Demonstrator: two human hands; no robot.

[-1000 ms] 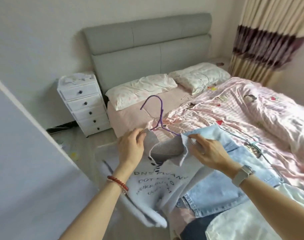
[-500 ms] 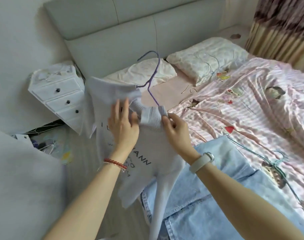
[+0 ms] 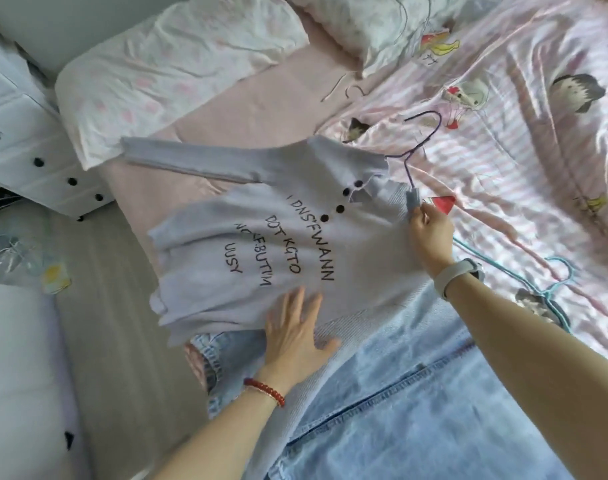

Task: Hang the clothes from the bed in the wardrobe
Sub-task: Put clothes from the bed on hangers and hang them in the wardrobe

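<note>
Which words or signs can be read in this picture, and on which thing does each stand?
All are black print on the lilac top, lying sideways in view:
"I DNS'FWANN"
"DOT KQTO"
A third line, partly blurred, roughly "NCKF.BUT I'M"
"UUSY"
The letters are odd, so the spellings are approximate.
Small marks beside the cartoon print on the quilt, by the pillow, are too small to read.

Bed's got a pink striped cartoon quilt point(image 3: 503, 161), pink sheet point(image 3: 233, 109) and two white pillows point(image 3: 171, 67). White drawer unit point(image 3: 25, 157) with black knobs sits beside it, on grey wood-look floor point(image 3: 122, 341).
</note>
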